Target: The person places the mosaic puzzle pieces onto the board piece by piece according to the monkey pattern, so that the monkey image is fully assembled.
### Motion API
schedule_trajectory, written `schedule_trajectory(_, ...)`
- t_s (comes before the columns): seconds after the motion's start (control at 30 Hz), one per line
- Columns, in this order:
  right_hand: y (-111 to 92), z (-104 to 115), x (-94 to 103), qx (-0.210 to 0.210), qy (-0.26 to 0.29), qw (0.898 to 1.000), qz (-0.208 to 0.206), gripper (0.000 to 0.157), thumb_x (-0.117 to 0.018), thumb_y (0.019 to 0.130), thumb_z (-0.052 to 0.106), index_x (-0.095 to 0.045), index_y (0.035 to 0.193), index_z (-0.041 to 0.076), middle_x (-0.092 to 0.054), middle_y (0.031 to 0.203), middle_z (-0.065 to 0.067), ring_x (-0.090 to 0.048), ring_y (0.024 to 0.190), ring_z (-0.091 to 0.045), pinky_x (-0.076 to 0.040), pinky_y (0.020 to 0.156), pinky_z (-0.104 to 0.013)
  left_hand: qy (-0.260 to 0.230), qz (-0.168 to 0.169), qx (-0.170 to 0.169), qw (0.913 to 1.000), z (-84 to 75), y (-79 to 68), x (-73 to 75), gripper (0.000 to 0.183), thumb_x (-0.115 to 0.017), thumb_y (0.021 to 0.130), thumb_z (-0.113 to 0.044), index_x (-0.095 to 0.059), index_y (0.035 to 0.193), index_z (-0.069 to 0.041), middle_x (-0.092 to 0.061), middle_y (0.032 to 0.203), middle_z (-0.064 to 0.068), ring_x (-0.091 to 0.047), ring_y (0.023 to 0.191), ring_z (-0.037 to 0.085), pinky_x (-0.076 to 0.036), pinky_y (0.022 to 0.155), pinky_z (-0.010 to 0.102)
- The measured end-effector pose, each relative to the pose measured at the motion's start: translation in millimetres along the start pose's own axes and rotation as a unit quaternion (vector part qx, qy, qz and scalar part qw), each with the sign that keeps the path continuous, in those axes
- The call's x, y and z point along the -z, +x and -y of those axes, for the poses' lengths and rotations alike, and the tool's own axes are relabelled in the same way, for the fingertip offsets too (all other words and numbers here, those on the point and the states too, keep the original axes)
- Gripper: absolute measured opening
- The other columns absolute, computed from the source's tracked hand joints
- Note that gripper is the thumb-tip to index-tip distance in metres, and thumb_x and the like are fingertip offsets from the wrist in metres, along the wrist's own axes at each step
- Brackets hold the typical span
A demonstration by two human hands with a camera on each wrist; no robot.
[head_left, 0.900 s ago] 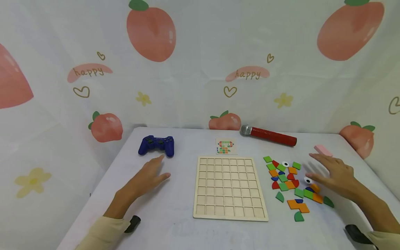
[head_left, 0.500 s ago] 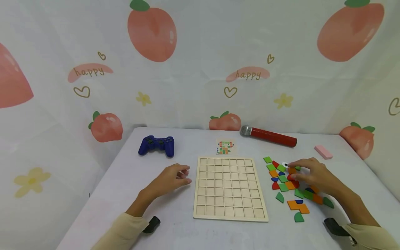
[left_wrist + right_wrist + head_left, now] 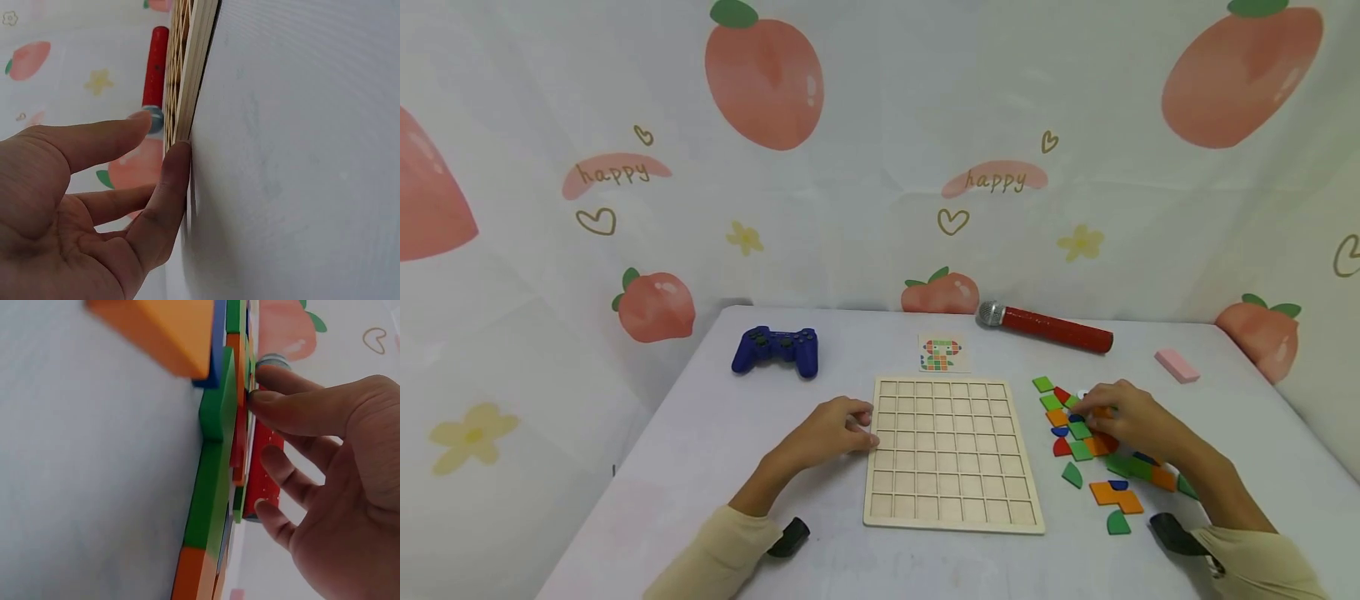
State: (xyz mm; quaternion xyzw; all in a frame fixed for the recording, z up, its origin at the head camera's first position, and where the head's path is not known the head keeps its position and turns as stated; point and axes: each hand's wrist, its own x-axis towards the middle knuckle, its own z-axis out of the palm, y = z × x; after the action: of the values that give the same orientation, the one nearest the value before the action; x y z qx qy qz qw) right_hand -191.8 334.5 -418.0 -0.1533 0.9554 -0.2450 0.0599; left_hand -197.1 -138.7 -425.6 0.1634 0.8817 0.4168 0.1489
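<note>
A pale wooden board (image 3: 947, 462) with a grid of square cells lies flat on the white table. My left hand (image 3: 831, 433) is at its left edge; in the left wrist view a fingertip touches the board's side (image 3: 195, 81), while the thumb stands apart above it. To the board's right, coloured flat tiles (image 3: 1079, 451) in green, orange, red and blue are scattered. Over their upper part is my right hand (image 3: 1135, 423), hiding some tiles, its thumb and index finger bent down close to them. Whether it touches a tile, I cannot tell.
Behind the board lies a small pattern card (image 3: 943, 353). A blue game controller (image 3: 775, 350) sits at the back left, a red microphone (image 3: 1056, 328) at the back right. Near the right edge is a pink block (image 3: 1177, 365). A fruit-print curtain (image 3: 850, 217) hangs behind the table.
My left hand has come right, from near the controller to the board's edge. My right hand has moved left from beside the pink block to over the tiles, its fingers drawing closer together.
</note>
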Motion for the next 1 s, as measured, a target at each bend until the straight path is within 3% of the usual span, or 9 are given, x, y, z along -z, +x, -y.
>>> schedule_trajectory(0.13,0.7,1.3,0.6,-0.012,-0.008,1.0,0.013,0.022,-0.074,0.092,0.005,-0.084,0.11,0.013,-0.073,0.108,-0.007,-0.054,0.104,-0.03,-0.056,0.078,-0.041,-0.007,0.002,0.006,1.0,-1.2,0.1,-0.4,0.061,-0.084,0.09,-0.018,-0.061,0.141,0.009,-0.067,0.114,0.006,-0.065,0.101,0.018,-0.057,0.079,0.031)
schedule_trajectory(0.3,1.1,0.3,2.9,-0.053,-0.018,0.998,0.025,0.02,-0.075,0.094,0.011,-0.082,0.113,0.006,-0.075,0.109,-0.013,-0.058,0.101,-0.029,-0.06,0.084,-0.051,-0.006,0.002,0.011,0.9999,-2.6,-0.6,-0.6,0.062,-0.085,0.089,-0.016,-0.061,0.141,0.009,-0.067,0.116,0.006,-0.065,0.101,0.017,-0.056,0.078,0.03)
schedule_trajectory(0.43,0.5,-0.2,5.4,-0.073,-0.007,0.997,0.031,0.022,-0.075,0.096,0.014,-0.08,0.114,0.002,-0.075,0.106,-0.011,-0.057,0.098,-0.028,-0.061,0.085,-0.049,-0.006,0.003,0.017,0.9998,-3.8,-1.2,-0.7,0.063,-0.085,0.089,-0.016,-0.061,0.141,0.009,-0.067,0.116,0.005,-0.065,0.099,0.016,-0.056,0.077,0.029)
schedule_trajectory(0.77,-0.3,0.4,3.2,-0.043,0.0,0.999,0.017,0.024,-0.077,0.093,0.01,-0.08,0.116,0.005,-0.073,0.117,-0.018,-0.061,0.107,-0.036,-0.06,0.091,-0.058,-0.006,-0.002,0.02,0.9998,-2.9,-1.4,-2.2,0.066,-0.088,0.086,-0.013,-0.06,0.142,0.008,-0.067,0.118,0.007,-0.066,0.1,0.016,-0.057,0.079,0.03)
schedule_trajectory(1.0,0.7,-2.9,3.9,-0.042,-0.007,0.999,0.027,0.027,-0.079,0.092,0.013,-0.079,0.117,0.003,-0.073,0.112,-0.015,-0.061,0.102,-0.031,-0.061,0.088,-0.054,-0.014,-0.008,0.017,0.9997,-3.1,-2.2,-4.7,0.068,-0.089,0.083,-0.005,-0.06,0.142,0.01,-0.068,0.121,0.011,-0.071,0.102,0.018,-0.061,0.082,0.031)
